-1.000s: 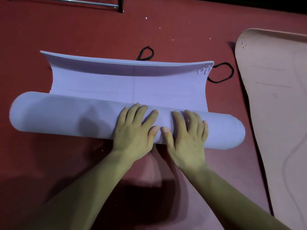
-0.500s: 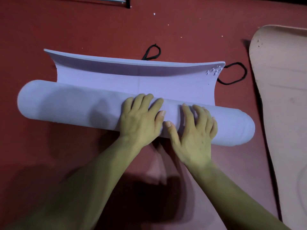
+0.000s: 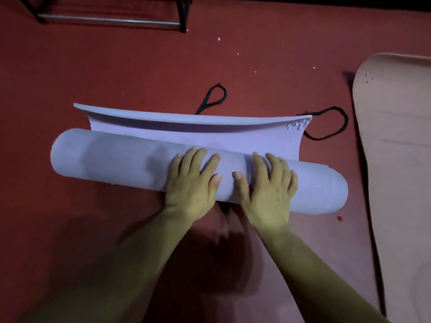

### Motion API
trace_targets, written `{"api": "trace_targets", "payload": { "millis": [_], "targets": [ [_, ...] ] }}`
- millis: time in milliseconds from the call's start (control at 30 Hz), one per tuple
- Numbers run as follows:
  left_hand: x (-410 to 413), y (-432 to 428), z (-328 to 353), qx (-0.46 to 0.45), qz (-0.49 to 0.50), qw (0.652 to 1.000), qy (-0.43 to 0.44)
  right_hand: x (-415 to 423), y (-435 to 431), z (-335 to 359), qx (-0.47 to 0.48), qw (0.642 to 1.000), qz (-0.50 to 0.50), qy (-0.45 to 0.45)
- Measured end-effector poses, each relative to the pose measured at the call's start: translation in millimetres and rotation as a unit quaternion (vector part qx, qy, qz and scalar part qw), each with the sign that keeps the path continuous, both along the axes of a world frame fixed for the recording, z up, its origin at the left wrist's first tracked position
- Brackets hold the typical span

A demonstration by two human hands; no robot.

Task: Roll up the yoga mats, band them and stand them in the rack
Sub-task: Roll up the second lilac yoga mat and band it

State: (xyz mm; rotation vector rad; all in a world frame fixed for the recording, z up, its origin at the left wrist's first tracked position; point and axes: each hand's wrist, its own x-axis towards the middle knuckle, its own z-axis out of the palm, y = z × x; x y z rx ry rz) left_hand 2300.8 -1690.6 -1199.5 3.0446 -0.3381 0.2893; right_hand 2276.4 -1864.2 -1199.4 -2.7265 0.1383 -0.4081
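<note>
Dim, reddish scene, lit from above; soft shadows pool on the floor (image 3: 105, 73) at 6 o'clock. Corners darken; edges bow slightly.

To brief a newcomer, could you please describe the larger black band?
Start at the half-rolled purple mat on the red floor. Off its far right corner, toward the pink mat, lies the larger black band. Unlike the narrow band behind the mat's middle, its loop is wide.

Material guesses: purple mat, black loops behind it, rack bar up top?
Purple mat: likely foam, matte; its thick free edge stands curled. Black loops: probably elastic or fabric cord; thin, lying limp on the floor. Rack bar: looks like metal, with a silvery sheen along its length.
</note>
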Motion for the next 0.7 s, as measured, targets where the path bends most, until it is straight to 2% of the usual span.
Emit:
{"api": "trace_targets", "payload": {
  "millis": [200,367,500,600,700],
  "targets": [
    [27.0,-4.6,-2.1,0.009,0.0,1.0,-0.015,11.4,-6.3,-11.8,-0.054,0.998,-0.004,-0.031],
    [54.7,-3.9,3.8,-0.037,-0.018,0.999,-0.025,45.5,-11.8,-10.1,-0.07,0.997,-0.004,-0.035],
    [44.9,0.2,5.5,-0.086,-0.04,0.994,-0.056,53.9,-12.6,-10.8,-0.083,0.995,-0.006,-0.061],
    [42.4,2.9,-1.9,-0.034,-0.049,0.997,-0.051,66.3,-13.3,-11.5,-0.096,0.993,-0.013,-0.062],
    [51.6,3.5,-4.7,-0.01,-0.061,0.996,-0.057,75.3,-11.0,-5.9,-0.083,0.996,-0.016,-0.026]
  ]
}}
